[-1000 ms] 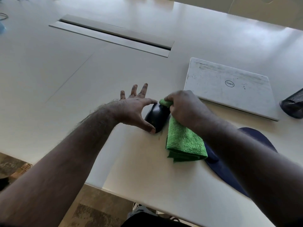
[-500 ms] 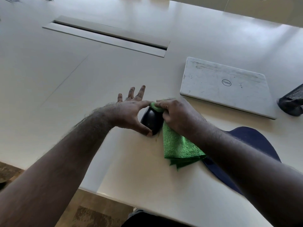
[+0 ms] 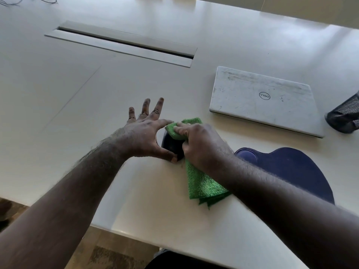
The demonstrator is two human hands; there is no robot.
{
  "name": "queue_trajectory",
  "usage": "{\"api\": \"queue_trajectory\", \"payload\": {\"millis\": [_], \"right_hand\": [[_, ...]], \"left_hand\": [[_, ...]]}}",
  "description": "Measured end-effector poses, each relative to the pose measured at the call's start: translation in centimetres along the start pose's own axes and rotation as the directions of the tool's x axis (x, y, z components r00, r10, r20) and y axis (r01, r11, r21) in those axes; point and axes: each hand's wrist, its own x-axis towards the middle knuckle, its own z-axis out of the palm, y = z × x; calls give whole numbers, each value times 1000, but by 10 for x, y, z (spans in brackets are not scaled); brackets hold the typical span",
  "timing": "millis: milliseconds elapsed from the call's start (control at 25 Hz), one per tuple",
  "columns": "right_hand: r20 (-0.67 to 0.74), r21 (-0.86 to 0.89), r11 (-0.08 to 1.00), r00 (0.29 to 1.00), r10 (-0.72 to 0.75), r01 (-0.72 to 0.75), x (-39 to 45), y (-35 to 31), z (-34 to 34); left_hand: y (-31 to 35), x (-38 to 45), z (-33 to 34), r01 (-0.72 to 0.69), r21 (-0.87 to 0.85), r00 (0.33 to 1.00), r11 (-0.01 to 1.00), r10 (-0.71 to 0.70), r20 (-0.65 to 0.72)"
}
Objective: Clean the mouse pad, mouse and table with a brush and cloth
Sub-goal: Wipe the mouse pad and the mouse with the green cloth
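A black mouse [image 3: 172,146] rests on the white table [image 3: 97,105], mostly covered by my hands. My left hand [image 3: 144,135] pinches it between thumb and forefinger, the other fingers spread out. My right hand [image 3: 200,144] grips a folded green cloth [image 3: 204,183] and presses its top end over the far part of the mouse. The rest of the cloth trails toward me on the table. A dark blue mouse pad [image 3: 291,167] with a wrist rest lies to the right, partly under my right forearm. No brush is visible.
A closed silver laptop [image 3: 260,98] lies at the right, beyond the pad. A black mesh holder [image 3: 345,117] stands at the right edge. A long cable slot [image 3: 122,43] crosses the table far left. The table's near edge [image 3: 155,243] runs below my arms.
My right hand has slid the cloth leftward and up over the mouse, covering more of it. My left hand has kept its hold on the mouse.
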Motion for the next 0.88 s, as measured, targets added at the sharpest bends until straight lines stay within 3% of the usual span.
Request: {"api": "queue_trajectory", "payload": {"millis": [80, 280, 480, 680, 800, 880], "right_hand": [[3, 18, 999, 999, -41, 41, 1, -3, -1], [1, -20, 999, 999, 46, -46, 7, -1, -2], [-38, 322, 945, 996, 81, -64, 3, -9, -26], [-145, 663, 748, 976, 163, -27, -39, 18, -96], [-264, 716, 698, 936, 235, 27, -81, 52, -142], [-339, 711, 702, 887, 314, 23, -111, 79, -170]], "left_hand": [[0, -2, 0, 6, -23, 1000, 1000, -6, 1], [4, -4, -1, 18, -26, 1000, 1000, -18, 2], [2, -4, 2, 14, -72, 1000, 997, -14, 7], [9, -7, -1, 12, -175, 999, 985, -2, 54], [34, -5, -1, -52, -242, 991, 969, 20, -135], [60, -1, 4, -121, -231, 950, 965, 45, -310]]}}
